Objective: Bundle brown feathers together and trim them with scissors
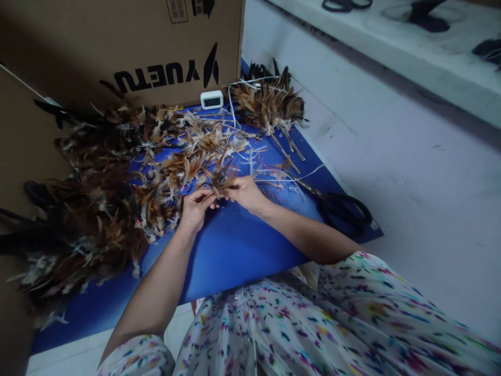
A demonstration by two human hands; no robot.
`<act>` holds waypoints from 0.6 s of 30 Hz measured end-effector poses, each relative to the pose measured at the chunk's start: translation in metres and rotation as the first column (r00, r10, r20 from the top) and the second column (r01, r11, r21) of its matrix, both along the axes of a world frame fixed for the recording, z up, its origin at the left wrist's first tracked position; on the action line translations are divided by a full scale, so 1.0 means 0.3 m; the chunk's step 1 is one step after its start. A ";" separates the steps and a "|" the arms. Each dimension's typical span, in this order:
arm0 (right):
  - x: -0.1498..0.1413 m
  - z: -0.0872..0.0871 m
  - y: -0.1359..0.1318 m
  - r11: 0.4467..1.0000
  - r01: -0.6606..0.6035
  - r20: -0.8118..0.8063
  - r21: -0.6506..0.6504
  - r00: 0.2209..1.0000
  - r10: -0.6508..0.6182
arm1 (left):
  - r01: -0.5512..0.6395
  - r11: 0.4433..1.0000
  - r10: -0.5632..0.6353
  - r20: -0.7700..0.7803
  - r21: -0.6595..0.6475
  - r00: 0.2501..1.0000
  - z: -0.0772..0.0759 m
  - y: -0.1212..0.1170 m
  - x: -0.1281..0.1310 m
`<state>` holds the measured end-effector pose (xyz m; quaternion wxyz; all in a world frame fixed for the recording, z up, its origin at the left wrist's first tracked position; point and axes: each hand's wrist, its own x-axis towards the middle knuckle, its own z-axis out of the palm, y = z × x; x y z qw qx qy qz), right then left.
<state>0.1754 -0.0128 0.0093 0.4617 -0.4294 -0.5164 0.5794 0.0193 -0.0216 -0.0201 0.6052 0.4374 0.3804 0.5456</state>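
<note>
Both my hands meet over the blue table [235,250], with a small tuft of brown feathers [219,178] between them. My left hand [198,209] pinches the tuft's lower left side. From the right, my right hand [245,193] pinches the same tuft with thumb and fingertips. The feathers point up and away from me; their lower ends are hidden by my fingers. Just beyond lie loose brown and white feathers [191,162] in rows. A large heap of brown and black feathers [105,209] spreads to the left of my left hand.
Black-handled scissors [344,209] lie at the table's right edge. Feather bundles on sticks [270,104] rest at the back right, with white string [250,156] nearby. A small white digital timer [212,100] stands before a big cardboard box [156,47]. A pale wall [410,172] borders the right.
</note>
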 end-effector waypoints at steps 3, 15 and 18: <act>0.002 0.009 0.001 1.000 -0.023 0.024 0.001 0.999 0.023 | -0.010 0.999 0.013 0.048 -0.048 0.999 0.014 -0.002 0.003; 0.211 0.011 0.079 0.931 0.012 0.520 0.364 0.827 -0.214 | -0.049 0.984 0.088 0.234 -0.169 0.968 0.027 0.011 -0.002; 0.196 -0.021 0.070 0.924 -0.157 0.676 0.348 0.725 -0.132 | -0.069 0.980 0.112 0.236 -0.185 0.965 0.030 0.013 -0.004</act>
